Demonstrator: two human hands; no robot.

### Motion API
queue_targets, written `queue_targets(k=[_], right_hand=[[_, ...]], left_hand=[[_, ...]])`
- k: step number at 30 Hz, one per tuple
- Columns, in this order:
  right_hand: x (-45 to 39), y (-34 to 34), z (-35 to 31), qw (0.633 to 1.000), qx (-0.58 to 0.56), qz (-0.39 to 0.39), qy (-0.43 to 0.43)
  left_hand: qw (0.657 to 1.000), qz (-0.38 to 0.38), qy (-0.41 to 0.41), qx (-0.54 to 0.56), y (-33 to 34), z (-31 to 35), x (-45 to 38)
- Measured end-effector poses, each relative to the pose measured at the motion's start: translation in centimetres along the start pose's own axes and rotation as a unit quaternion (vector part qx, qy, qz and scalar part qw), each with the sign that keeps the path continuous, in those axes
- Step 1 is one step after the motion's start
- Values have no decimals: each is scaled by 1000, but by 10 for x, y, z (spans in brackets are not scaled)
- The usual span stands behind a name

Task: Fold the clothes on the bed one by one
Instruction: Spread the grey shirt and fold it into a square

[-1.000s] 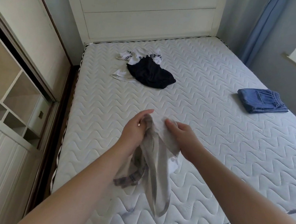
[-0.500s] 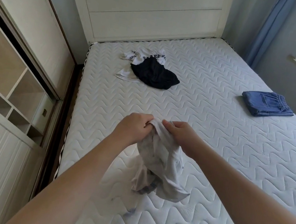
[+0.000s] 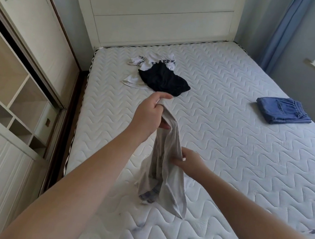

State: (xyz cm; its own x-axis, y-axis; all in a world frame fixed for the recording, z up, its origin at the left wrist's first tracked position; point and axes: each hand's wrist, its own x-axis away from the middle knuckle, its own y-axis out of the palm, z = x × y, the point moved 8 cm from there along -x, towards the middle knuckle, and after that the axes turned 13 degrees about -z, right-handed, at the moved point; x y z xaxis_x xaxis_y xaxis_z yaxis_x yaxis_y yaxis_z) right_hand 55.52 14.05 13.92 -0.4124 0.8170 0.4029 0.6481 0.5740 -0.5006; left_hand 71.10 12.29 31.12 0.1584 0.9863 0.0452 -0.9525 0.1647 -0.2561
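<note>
1. Garment [image 3: 165,173], grey, hangs bunched over the near-left part of the bed [image 3: 229,150]; its lower end appears to reach the mattress or nearly so, contact not resolvable.
2. Left hand [image 3: 151,116]: fingers curled round the garment's top end, held high. Right hand [image 3: 189,163]: pinching the cloth lower down, at its right edge.
3. Step in hand, as judged: sorting out the garment in the air, finding an edge or corner before any fold is made. No fold in it yet.
4. Next move calls for: hands drawn apart to spread the cloth, then laying it flat on the free mattress near the person.
5. Count, clothes: four.
   - one grey garment, in hand;
   - one black garment [image 3: 164,80], far left, crumpled;
   - one white lettered shirt [image 3: 146,62], partly under the black one;
   - one pair of jeans [image 3: 282,111], right side, already folded.
6. Judged remaining: three unfolded, one done.
</note>
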Motion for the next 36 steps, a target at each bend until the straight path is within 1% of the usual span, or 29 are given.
queue_targets(k=[3, 5, 8, 11, 15, 17, 18, 19, 20, 22, 23, 24, 25, 26, 27, 28, 29, 30, 31, 32, 33, 34, 35, 36], right_hand=[[-3, 6, 14, 999, 10, 30, 41], [-2, 10, 28, 996, 23, 49, 67], [4, 14, 45, 993, 31, 69, 93], [11, 21, 73, 984, 31, 62, 161], [30, 32, 114, 967, -5, 61, 246], [39, 37, 137, 958, -48, 66, 276], [44, 41, 149, 950, -96, 71, 289], [46, 44, 162, 938, -158, 85, 295], [50, 48, 172, 915, -244, 104, 306], [59, 53, 179, 825, -442, 177, 304], [63, 52, 175, 786, -511, 198, 285], [68, 48, 165, 756, -550, 220, 278], [70, 44, 164, 738, -568, 242, 272], [70, 40, 162, 736, -570, 246, 270], [69, 36, 158, 735, -582, 246, 248], [65, 31, 156, 754, -565, 238, 235], [60, 27, 151, 776, -556, 214, 208], [59, 23, 144, 800, -532, 189, 202], [57, 21, 147, 809, -517, 178, 218], [58, 19, 144, 795, -537, 173, 221], [55, 18, 141, 764, -590, 171, 200], [54, 16, 134, 754, -608, 155, 191], [53, 11, 124, 758, -615, 135, 168], [56, 2, 109, 790, -583, 110, 154]], left_hand=[[996, 19, 2, 87, -5, 16, 2], [987, 28, -4, 161, -10, 23, 4], [971, 47, 7, 233, -20, 35, 7], [959, 57, 28, 275, -31, 47, 11], [950, 63, 54, 302, -46, 59, 20], [945, 70, 62, 312, -57, 59, 23], [944, 73, 62, 317, -62, 58, 25], [943, 76, 60, 319, -66, 55, 26], [943, 78, 56, 318, -69, 53, 26], [947, 80, 43, 307, -72, 47, 27], [949, 81, 37, 301, -72, 43, 27], [951, 83, 31, 297, -73, 39, 27], [952, 89, 24, 294, -74, 34, 27], [952, 96, 15, 290, -75, 29, 27], [953, 106, 2, 283, -77, 23, 27], [955, 119, -11, 271, -80, 16, 27], [959, 134, -26, 248, -84, 9, 27], [964, 147, -40, 219, -89, 2, 25], [969, 156, -50, 187, -94, -5, 23], [973, 159, -58, 159, -99, -11, 21], [976, 159, -65, 136, -103, -18, 19], [978, 156, -73, 117, -108, -25, 17], [980, 150, -82, 99, -112, -34, 15], [983, 139, -91, 78, -115, -43, 13]])
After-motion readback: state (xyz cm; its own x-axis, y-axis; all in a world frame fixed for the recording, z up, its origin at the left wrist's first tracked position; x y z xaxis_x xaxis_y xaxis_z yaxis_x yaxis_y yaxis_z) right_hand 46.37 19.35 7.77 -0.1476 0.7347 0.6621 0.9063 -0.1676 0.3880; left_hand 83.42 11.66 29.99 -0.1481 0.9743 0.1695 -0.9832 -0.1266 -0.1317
